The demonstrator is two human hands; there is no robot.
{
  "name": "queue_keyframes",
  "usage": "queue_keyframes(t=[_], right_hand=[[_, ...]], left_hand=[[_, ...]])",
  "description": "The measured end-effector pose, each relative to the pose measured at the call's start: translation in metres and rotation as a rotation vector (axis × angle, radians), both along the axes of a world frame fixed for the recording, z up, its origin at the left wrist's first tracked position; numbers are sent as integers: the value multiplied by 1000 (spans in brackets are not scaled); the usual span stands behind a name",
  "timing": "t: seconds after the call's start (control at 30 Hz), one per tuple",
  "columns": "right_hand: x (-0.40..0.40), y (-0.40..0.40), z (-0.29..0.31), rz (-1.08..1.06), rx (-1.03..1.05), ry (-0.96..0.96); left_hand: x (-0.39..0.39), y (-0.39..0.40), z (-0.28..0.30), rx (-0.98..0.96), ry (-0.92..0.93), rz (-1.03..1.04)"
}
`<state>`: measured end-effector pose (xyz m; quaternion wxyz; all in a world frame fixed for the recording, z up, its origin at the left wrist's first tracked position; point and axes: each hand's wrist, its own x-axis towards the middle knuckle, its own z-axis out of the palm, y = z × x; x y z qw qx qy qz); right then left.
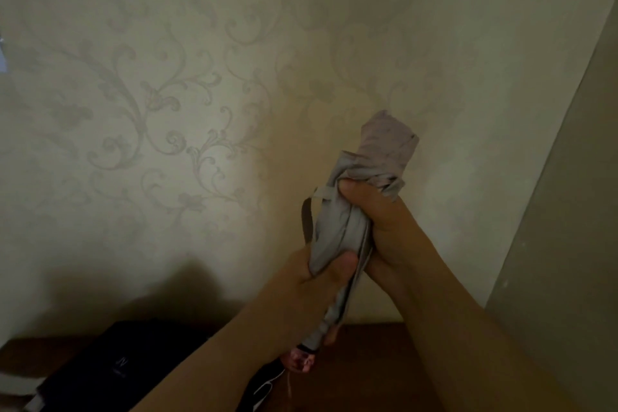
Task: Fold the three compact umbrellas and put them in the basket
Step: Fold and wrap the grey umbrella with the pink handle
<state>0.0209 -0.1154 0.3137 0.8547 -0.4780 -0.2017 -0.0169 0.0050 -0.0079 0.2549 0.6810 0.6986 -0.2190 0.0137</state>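
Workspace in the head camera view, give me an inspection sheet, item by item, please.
Surface: dark brown wooden top, only partly in view at the bottom.
Job's things: grey compact umbrella held upright, canopy bunched, strap loop loose on its left side, pinkish handle end at the bottom. No basket seen.
Clutter: black object with a small light marking lying at lower left; what it is cannot be told.
Grippers: left hand closed low on the umbrella; right hand closed higher up.
Cables: a thin cord hangs by the handle end.
Surroundings: cream wallpaper with scroll pattern; dim light.
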Motion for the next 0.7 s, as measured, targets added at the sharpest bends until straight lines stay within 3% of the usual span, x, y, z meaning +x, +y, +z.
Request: queue_keyframes(t=[0.2, 0.27, 0.4, 0.47, 0.57, 0.7], right_hand=[[7, 7, -10, -445, -240, 78], [7, 7, -11, -515, -284, 90], [1, 6, -12, -522, -273, 59], [0, 8, -13, -492, -258, 31], [0, 10, -17, -477, -183, 35], [-1, 12, -18, -464, -106, 22]], left_hand=[[2, -3, -6, 353, -199, 298], [-1, -5, -8, 368, -217, 329], [-2, -2, -2, 228, -148, 217], [-2, -1, 2, 190, -218, 192], [-5, 1, 3, 308, -375, 162], [-3, 5, 1, 344, -395, 177]])
